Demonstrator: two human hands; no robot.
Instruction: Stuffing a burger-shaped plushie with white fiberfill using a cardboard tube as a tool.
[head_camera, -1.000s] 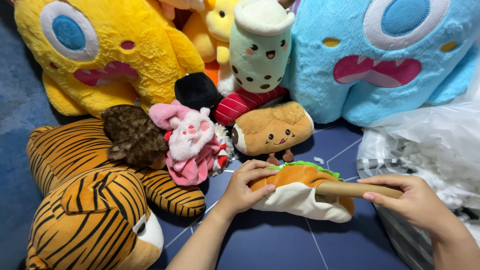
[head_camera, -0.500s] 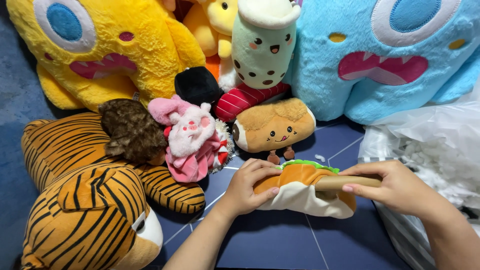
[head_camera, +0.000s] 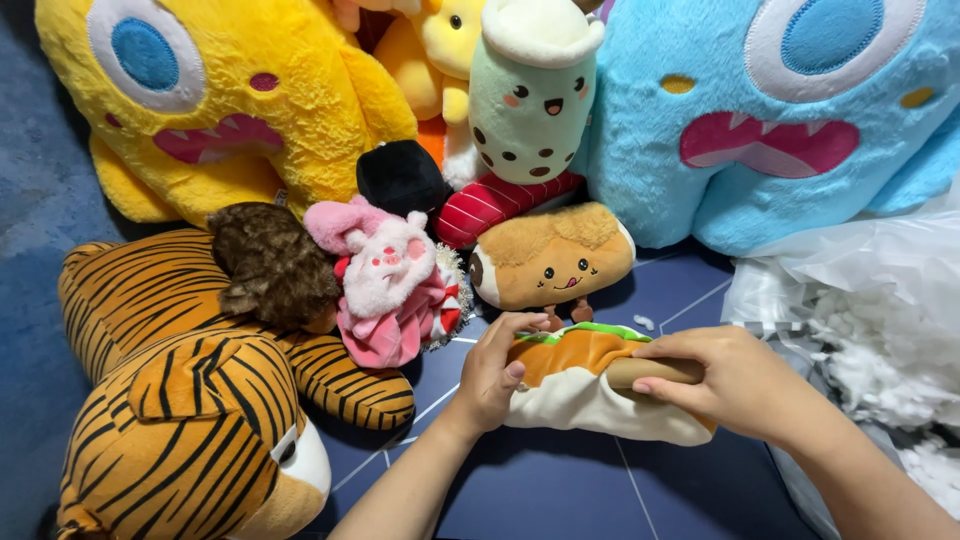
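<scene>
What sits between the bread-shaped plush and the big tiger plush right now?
In the head view, a pink pig plush lies between the bread plush and the tiger plush, with a brown furry plush beside it resting on the tiger.

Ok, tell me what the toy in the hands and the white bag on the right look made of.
Taco toy, held by the left hand and right hand: soft short plush fabric, matte, creasing under the fingers.
White bag: thin translucent plastic, glossy and crinkled; the white fluff showing through looks like stuffing.

A home play space: plush toys, including a tiger (head_camera: 180, 400) at 8 o'clock, crowd a blue tiled floor (head_camera: 560, 490).
</scene>
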